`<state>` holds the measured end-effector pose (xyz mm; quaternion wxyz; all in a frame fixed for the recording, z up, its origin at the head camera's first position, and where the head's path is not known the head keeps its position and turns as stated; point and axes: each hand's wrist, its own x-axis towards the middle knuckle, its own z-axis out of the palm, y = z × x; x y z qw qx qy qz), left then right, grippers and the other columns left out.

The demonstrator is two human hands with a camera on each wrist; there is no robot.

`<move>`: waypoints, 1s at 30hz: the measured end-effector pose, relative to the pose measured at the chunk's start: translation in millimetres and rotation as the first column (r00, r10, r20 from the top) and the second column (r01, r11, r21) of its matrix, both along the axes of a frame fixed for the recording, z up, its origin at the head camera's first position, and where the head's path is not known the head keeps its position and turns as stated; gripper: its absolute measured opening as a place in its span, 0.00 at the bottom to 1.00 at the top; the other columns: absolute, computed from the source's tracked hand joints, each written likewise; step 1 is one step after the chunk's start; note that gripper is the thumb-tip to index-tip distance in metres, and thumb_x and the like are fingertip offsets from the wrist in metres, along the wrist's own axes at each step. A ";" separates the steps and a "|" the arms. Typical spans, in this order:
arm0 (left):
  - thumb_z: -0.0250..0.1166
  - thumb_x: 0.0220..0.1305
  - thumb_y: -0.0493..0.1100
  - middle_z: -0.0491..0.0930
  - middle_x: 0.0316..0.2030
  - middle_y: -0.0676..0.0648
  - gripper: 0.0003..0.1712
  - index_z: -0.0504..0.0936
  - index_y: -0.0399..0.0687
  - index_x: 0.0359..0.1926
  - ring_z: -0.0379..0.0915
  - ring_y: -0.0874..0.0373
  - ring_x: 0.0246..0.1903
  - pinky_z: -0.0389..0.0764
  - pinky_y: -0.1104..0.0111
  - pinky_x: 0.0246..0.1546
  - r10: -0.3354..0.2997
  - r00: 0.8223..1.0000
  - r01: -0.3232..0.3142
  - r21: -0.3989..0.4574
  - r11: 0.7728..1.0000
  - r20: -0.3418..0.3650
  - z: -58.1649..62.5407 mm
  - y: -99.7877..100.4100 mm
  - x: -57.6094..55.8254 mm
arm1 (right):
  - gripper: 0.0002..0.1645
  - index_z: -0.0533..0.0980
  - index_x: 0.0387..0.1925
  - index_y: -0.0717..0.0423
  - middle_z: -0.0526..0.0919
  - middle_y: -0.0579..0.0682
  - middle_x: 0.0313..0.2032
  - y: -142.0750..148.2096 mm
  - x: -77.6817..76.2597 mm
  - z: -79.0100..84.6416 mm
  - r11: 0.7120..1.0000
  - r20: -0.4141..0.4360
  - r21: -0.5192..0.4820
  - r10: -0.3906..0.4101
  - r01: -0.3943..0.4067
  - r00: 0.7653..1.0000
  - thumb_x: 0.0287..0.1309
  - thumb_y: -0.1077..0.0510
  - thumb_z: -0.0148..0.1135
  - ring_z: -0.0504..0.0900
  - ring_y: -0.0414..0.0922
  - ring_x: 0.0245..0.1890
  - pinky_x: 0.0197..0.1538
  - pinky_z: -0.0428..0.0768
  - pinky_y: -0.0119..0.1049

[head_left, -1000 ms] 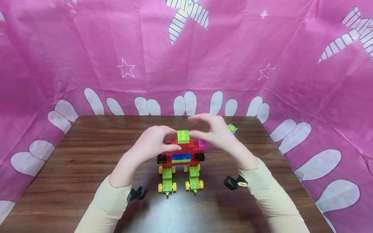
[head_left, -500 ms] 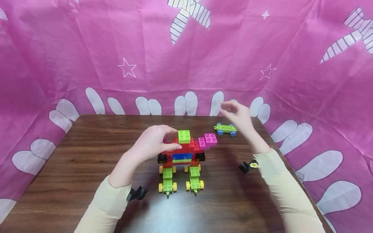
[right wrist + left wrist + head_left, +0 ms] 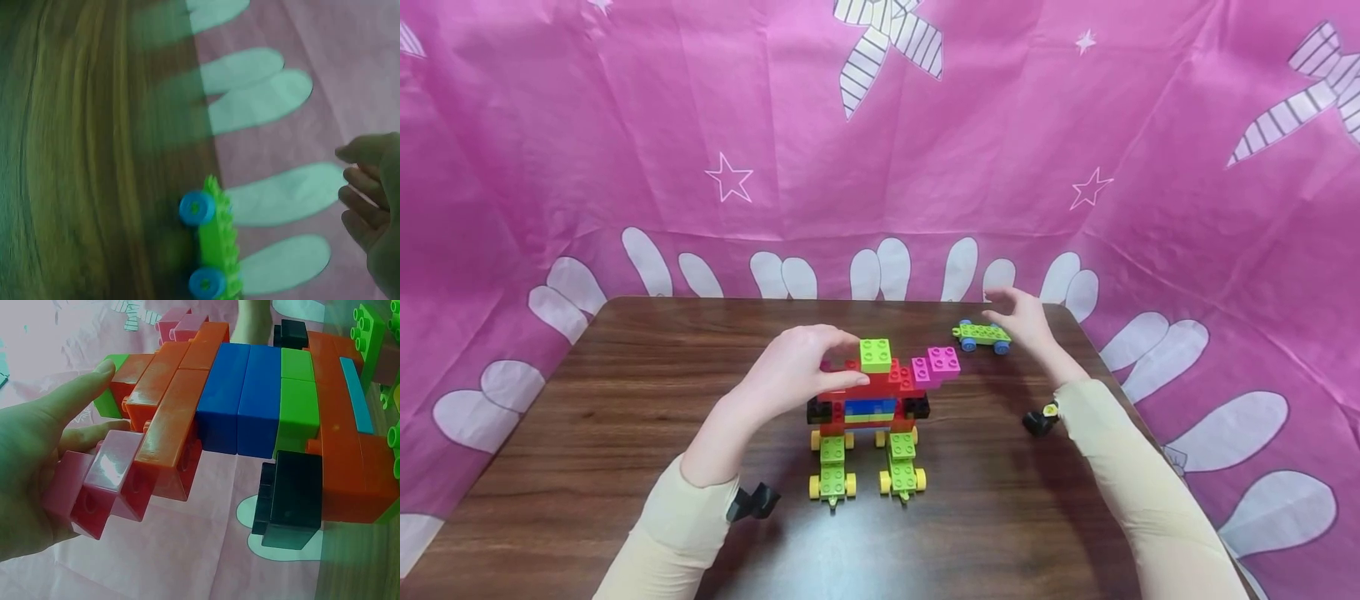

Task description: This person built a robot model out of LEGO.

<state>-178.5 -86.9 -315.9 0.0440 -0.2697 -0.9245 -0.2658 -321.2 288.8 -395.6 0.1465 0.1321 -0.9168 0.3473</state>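
Note:
A building-block figure [image 3: 870, 407] stands on two lime wheeled bases with yellow wheels in the middle of the table. My left hand [image 3: 793, 362] grips its upper part, thumb against the front beside the lime top brick [image 3: 876, 356]. In the left wrist view the thumb presses near the lime and red bricks, and pink bricks [image 3: 112, 462] stick out on the hand's side. At the back right, a lime wheeled base [image 3: 981, 334] with blue wheels sits on the table. My right hand [image 3: 1026, 321] hovers close to its right end, fingers relaxed and holding nothing.
The brown wooden table [image 3: 587, 417] ends at the back against a pink curtain [image 3: 880, 192] with white prints. Pink bricks [image 3: 943, 361] jut from the figure's right side toward the wheeled base.
My right hand has left the figure's top, moved right and back, then come down close to the blue-wheeled base. My left hand keeps its grip.

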 end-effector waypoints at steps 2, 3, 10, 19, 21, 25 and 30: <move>0.73 0.55 0.56 0.85 0.50 0.48 0.29 0.83 0.47 0.54 0.80 0.53 0.51 0.80 0.57 0.53 -0.001 1.000 0.001 0.003 1.000 -0.001 0.1 0.2 0.3 | 0.27 0.75 0.56 0.67 0.80 0.66 0.54 5.7 -4.5 -6.1 1.000 0.013 0.011 0.008 -0.008 1.000 0.56 0.61 0.66 0.76 0.63 0.56 0.61 0.70 0.56; 0.73 0.55 0.56 0.85 0.49 0.48 0.29 0.83 0.47 0.54 0.80 0.53 0.51 0.80 0.57 0.53 0.000 1.000 0.000 0.003 1.000 -0.001 0.2 0.2 0.5 | 0.28 0.74 0.57 0.67 0.79 0.67 0.55 8.4 -7.0 -9.1 1.000 0.025 0.016 0.017 -0.018 1.000 0.56 0.60 0.66 0.74 0.63 0.58 0.63 0.69 0.57; 0.73 0.55 0.56 0.85 0.49 0.48 0.29 0.82 0.46 0.54 0.80 0.53 0.50 0.80 0.57 0.53 -0.001 1.000 0.001 -0.001 1.000 -0.007 0.7 0.3 1.7 | 0.31 0.70 0.62 0.65 0.73 0.67 0.62 23.0 -19.9 -26.8 0.996 0.159 0.063 0.051 -0.062 0.986 0.57 0.62 0.65 0.67 0.64 0.66 0.67 0.64 0.60; 0.73 0.55 0.56 0.85 0.49 0.47 0.29 0.82 0.46 0.54 0.80 0.52 0.50 0.80 0.57 0.53 -0.009 1.000 0.009 0.002 1.000 -0.016 0.2 1.0 1.6 | 0.33 0.69 0.63 0.64 0.71 0.66 0.64 36.5 -29.1 -41.5 0.997 0.251 0.059 0.038 -0.055 0.967 0.57 0.61 0.66 0.66 0.64 0.66 0.67 0.63 0.61; 0.73 0.55 0.56 0.85 0.49 0.47 0.29 0.82 0.46 0.54 0.80 0.53 0.50 0.80 0.57 0.53 -0.009 1.000 0.009 0.011 1.000 -0.020 0.3 1.4 1.7 | 0.34 0.69 0.64 0.64 0.71 0.67 0.64 39.3 -31.6 -46.2 0.998 0.276 0.048 0.036 -0.051 0.960 0.56 0.62 0.67 0.66 0.65 0.66 0.67 0.62 0.62; 0.73 0.55 0.55 0.85 0.48 0.48 0.28 0.83 0.46 0.53 0.81 0.53 0.49 0.81 0.57 0.52 -0.011 1.000 0.012 0.030 0.999 -0.029 -1.0 2.0 1.5 | 0.37 0.67 0.65 0.64 0.70 0.66 0.65 43.3 -35.1 -55.8 0.998 0.322 0.007 0.056 -0.061 0.945 0.55 0.62 0.68 0.65 0.64 0.67 0.69 0.60 0.61; 0.73 0.55 0.55 0.85 0.49 0.48 0.28 0.82 0.47 0.54 0.80 0.53 0.49 0.81 0.57 0.52 -0.002 1.000 0.002 0.039 0.999 -0.006 -1.6 2.7 2.3 | 0.39 0.65 0.67 0.64 0.67 0.66 0.67 45.3 -37.3 -62.0 0.996 0.354 -0.003 0.082 -0.087 0.932 0.55 0.61 0.69 0.63 0.65 0.68 0.69 0.61 0.61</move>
